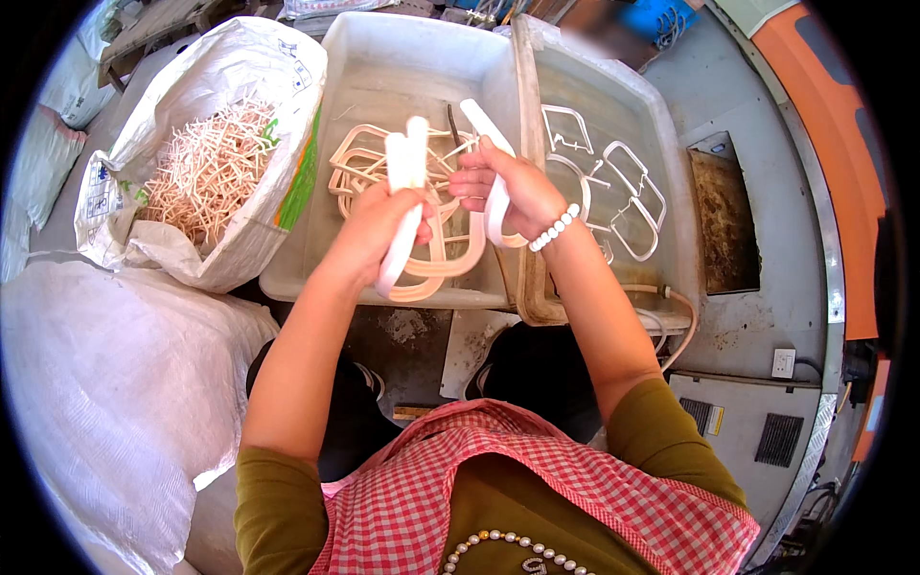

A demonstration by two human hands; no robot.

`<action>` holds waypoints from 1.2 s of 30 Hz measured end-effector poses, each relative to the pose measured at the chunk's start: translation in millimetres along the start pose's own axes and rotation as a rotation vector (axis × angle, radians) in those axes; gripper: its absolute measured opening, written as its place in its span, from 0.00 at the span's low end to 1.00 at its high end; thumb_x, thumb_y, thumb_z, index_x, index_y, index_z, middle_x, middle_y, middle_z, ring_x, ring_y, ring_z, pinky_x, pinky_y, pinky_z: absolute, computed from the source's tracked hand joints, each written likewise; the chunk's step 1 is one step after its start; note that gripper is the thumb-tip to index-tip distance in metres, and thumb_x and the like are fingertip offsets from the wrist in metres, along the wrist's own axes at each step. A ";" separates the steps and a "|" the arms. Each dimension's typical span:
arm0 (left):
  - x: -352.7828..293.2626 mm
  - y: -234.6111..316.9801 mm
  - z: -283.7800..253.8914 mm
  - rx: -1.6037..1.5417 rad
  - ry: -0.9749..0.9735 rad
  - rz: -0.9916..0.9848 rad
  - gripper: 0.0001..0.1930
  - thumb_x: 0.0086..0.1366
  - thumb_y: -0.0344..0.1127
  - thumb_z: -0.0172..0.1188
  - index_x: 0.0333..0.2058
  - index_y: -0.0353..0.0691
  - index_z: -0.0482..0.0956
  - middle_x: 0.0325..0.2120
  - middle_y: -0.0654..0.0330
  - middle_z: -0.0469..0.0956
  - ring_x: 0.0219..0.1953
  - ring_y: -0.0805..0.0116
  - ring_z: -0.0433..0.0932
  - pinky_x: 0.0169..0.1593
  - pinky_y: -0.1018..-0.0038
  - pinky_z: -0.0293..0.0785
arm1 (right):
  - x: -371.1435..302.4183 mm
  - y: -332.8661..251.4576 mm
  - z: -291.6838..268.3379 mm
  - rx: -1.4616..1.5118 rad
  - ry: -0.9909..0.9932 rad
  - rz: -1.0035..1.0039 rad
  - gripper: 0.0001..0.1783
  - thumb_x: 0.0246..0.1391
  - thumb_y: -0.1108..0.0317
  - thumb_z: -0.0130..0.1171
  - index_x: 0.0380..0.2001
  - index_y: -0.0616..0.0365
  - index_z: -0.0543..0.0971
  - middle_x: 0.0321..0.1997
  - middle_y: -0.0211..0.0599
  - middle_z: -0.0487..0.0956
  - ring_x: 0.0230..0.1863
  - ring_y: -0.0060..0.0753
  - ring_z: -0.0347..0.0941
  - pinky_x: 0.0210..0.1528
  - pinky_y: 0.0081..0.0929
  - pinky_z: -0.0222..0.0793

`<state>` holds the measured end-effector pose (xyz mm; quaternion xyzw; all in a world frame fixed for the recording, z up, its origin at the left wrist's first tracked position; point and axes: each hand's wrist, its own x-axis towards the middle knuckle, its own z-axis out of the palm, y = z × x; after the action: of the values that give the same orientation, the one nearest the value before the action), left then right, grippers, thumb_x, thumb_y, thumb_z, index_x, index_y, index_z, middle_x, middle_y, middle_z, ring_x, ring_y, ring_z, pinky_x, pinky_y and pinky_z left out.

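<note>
My left hand [388, 225] is closed round a couple of pale, curved plastic handles [407, 158], whose white ends stick up above the fist. My right hand [517, 192] has another curved plastic handle [484, 120] lying between its thumb and fingers; its lower end bends down past the palm. Both hands are above the left white tub [412, 57], close to each other. Beneath them lies a tangle of pale peach plastic frames [359, 144], partly hidden by my hands. A thin dark stick [452, 125] shows between the hands.
To the right, a second tub [613, 86] with water holds several white moulded frames [637, 201]. A white woven sack [259, 57] full of thin peach plastic offcuts [211, 172] stands on the left, above a large white sack [125, 383]. A hose [680, 307] curls beside the right tub.
</note>
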<state>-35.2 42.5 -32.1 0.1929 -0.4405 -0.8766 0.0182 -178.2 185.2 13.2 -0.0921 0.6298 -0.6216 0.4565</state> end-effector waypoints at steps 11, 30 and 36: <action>-7.1 1.3 12.6 -0.235 0.038 -0.041 0.21 0.64 0.46 0.57 0.46 0.36 0.67 0.36 0.50 0.77 0.34 0.63 0.77 0.40 0.67 0.76 | -54.0 69.2 39.2 -0.731 -0.123 -0.338 0.20 0.60 0.51 0.49 0.38 0.59 0.75 0.25 0.42 0.78 0.29 0.42 0.76 0.34 0.34 0.70; -40.6 17.9 -10.9 -0.008 -0.115 -0.071 0.13 0.63 0.36 0.57 0.41 0.33 0.70 0.26 0.53 0.77 0.25 0.65 0.78 0.31 0.70 0.78 | -25.7 7.5 -42.7 -0.610 0.080 -0.476 0.17 0.54 0.61 0.59 0.43 0.58 0.78 0.33 0.41 0.80 0.32 0.35 0.75 0.38 0.30 0.70; -53.0 16.6 -18.7 -0.066 -0.456 -0.146 0.22 0.58 0.37 0.63 0.45 0.29 0.68 0.21 0.46 0.77 0.19 0.57 0.78 0.22 0.67 0.76 | -1.7 31.8 -77.7 -1.265 0.093 -0.601 0.37 0.48 0.73 0.58 0.62 0.45 0.60 0.62 0.55 0.63 0.62 0.48 0.60 0.62 0.35 0.58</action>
<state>18.2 28.8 -12.1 0.0207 -0.3894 -0.9103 -0.1389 -216.5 247.4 -28.3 -0.4834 0.8369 -0.2383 0.0961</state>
